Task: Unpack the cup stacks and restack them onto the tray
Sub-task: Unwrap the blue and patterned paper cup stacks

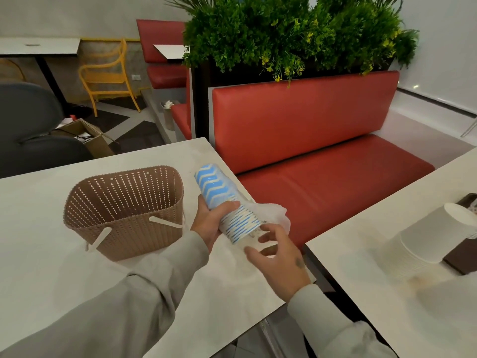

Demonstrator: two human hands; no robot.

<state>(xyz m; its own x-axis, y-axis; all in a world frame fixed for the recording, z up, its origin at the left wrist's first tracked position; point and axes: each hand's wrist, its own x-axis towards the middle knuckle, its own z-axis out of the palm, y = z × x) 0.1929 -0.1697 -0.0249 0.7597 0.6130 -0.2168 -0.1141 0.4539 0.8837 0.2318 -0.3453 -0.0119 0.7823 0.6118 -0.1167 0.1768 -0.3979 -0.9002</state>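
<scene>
A stack of blue-and-white striped paper cups (219, 195) in a clear plastic sleeve is held tilted above the right edge of the white table (51, 254). My left hand (211, 223) grips the stack round its middle. My right hand (276, 254) is at the stack's open lower end, fingers curled at the rim of the lowest cup. The loose plastic wrap (273, 213) bunches beside that end. A brown perforated basket (126, 210) stands on the table left of the stack.
A red bench seat (322, 161) lies beyond the table. A second white table (387, 293) on the right carries a lying stack of white paper cups (426, 241) and a dark box (464, 254). A grey chair, a cardboard box and a yellow chair stand at left.
</scene>
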